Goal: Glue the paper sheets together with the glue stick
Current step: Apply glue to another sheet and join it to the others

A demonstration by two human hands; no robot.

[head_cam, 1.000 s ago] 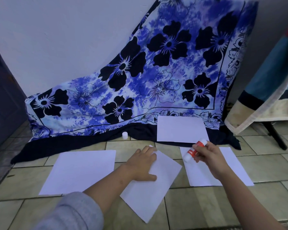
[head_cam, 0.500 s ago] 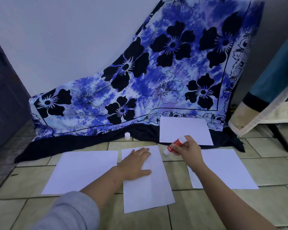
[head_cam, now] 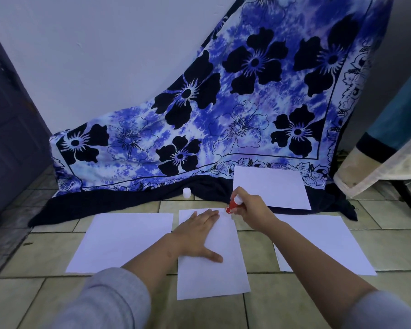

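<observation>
Fingers of the left hand (head_cam: 197, 236) lie flat and a little spread on the middle sheet (head_cam: 223, 271), with the thumb stuck out to the side, and they press the paper down on the tile floor (head_cam: 294, 302). The right hand (head_cam: 253, 210) has its fingers curled round the glue stick (head_cam: 233, 205) and holds it tilted. The stick is red with a white end at the top. Its red label has white marks, but they are too small to read. Its low end is at the top right corner of the middle sheet; I cannot tell if it touches the paper. The middle sheet is white and plain and lies straight in front of the person. A left sheet (head_cam: 124, 241) lies just beside it, and a right sheet (head_cam: 330, 243) lies partly under the right arm. A far sheet (head_cam: 271, 188) rests on the dark edge of the blue flower cloth (head_cam: 223, 115), which hangs down the wall. A small white cap (head_cam: 186, 193) stands at the edge of the cloth, well apart from the glue stick. Both arms wear grey sleeves.
</observation>
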